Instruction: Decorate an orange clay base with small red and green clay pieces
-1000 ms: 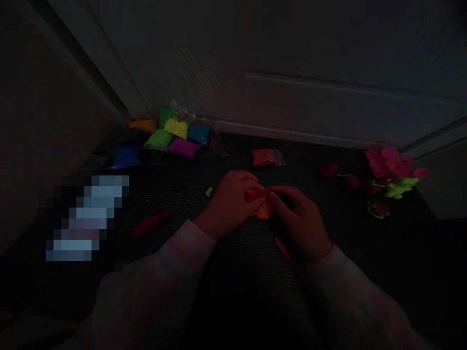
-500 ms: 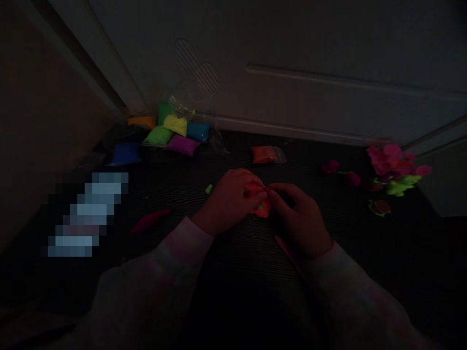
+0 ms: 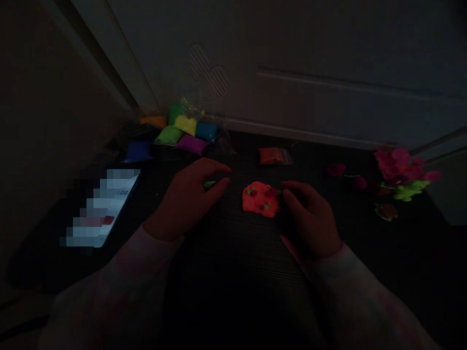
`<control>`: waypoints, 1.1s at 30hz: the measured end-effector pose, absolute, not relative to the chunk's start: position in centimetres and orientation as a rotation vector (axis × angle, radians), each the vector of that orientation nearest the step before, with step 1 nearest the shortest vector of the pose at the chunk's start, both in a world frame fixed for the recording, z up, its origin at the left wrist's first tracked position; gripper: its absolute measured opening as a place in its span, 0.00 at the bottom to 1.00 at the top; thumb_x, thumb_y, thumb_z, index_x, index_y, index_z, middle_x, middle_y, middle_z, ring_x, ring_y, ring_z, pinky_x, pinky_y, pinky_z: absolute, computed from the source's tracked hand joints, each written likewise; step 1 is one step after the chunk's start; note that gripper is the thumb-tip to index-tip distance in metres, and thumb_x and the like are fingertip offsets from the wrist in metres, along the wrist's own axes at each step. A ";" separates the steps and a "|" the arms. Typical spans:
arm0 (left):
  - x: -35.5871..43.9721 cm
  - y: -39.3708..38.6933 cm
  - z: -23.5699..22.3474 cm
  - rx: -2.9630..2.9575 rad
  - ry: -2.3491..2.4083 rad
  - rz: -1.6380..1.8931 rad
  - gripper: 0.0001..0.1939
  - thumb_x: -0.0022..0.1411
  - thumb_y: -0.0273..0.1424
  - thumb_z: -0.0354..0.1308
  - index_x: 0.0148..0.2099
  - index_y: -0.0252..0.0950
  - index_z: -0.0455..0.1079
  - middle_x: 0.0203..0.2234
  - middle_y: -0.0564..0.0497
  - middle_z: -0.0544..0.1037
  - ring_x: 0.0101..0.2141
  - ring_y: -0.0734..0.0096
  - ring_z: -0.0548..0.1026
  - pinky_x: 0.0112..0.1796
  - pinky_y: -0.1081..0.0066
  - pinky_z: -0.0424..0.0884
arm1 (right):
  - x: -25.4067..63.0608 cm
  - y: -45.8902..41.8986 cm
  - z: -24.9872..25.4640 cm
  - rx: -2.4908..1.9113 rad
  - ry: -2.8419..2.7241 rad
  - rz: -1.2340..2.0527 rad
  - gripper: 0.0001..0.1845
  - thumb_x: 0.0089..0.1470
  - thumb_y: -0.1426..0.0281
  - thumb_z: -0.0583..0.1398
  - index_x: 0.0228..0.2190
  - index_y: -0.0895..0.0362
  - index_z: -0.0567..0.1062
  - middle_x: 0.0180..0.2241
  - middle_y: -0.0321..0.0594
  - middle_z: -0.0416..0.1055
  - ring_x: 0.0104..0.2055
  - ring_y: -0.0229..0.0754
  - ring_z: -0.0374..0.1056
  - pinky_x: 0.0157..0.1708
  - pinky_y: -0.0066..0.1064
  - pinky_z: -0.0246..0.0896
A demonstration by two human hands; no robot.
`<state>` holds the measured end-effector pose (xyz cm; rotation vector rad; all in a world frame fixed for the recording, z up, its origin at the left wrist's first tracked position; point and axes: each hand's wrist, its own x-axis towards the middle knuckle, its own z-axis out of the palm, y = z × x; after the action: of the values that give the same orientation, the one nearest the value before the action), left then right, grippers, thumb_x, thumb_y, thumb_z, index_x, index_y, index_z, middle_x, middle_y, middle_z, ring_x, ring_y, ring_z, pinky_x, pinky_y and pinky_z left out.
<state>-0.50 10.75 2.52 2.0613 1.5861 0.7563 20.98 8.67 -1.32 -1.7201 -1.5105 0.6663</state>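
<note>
On the dark table lies a flattened orange-red clay piece, with several small dark red balls and green bits pressed on it. My left hand is to its left, apart from it, with thumb and forefinger spread and nothing between them. Partly behind that thumb shows a small green clay bit. My right hand sits at the clay piece's right edge, thumb and forefinger slightly apart. Whether its fingertips touch the clay is unclear. Under the right wrist shows a pointed pink strip; I cannot tell if it is held.
Bags of coloured clay, among them a purple one, are heaped at the back left. An orange bag lies behind the clay piece. A lit phone is at left. Pink clay flowers stand at right. A pale panel rises behind.
My left hand has let go of the clay piece and moved left, uncovering it. The crimson tapered piece is now out of sight. The view has shifted slightly left.
</note>
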 end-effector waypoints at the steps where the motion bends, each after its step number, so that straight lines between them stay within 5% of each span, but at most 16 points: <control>1: -1.0 10.7 2.4 2.075 1.624 0.721 0.12 0.56 0.35 0.52 0.42 0.38 0.69 0.39 0.51 0.73 0.39 0.66 0.71 0.43 0.67 0.65 | 21.0 8.7 -1.4 -1.719 -1.499 0.670 0.13 0.49 0.64 0.56 0.36 0.57 0.72 0.36 0.41 0.71 0.38 0.42 0.66 0.37 0.35 0.61; 22: -8.1 6.1 1.3 2.091 2.066 0.355 0.23 0.54 0.44 0.51 0.47 0.34 0.66 0.44 0.41 0.71 0.45 0.54 0.68 0.45 0.56 0.65 | 21.8 8.9 -1.9 -1.712 -1.442 0.683 0.14 0.48 0.62 0.56 0.35 0.56 0.73 0.35 0.41 0.71 0.35 0.43 0.66 0.35 0.37 0.60; 33: -8.3 4.4 -0.2 1.978 1.821 0.558 0.14 0.53 0.40 0.54 0.36 0.36 0.71 0.32 0.48 0.75 0.33 0.65 0.72 0.35 0.66 0.69 | 22.2 8.9 -0.9 -1.723 -1.432 0.644 0.15 0.46 0.61 0.57 0.35 0.57 0.73 0.34 0.42 0.72 0.34 0.43 0.67 0.33 0.36 0.61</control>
<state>-8.25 4.41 -0.23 1.9785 1.8211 0.5576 22.17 8.90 -0.87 -1.7231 -1.4316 0.6438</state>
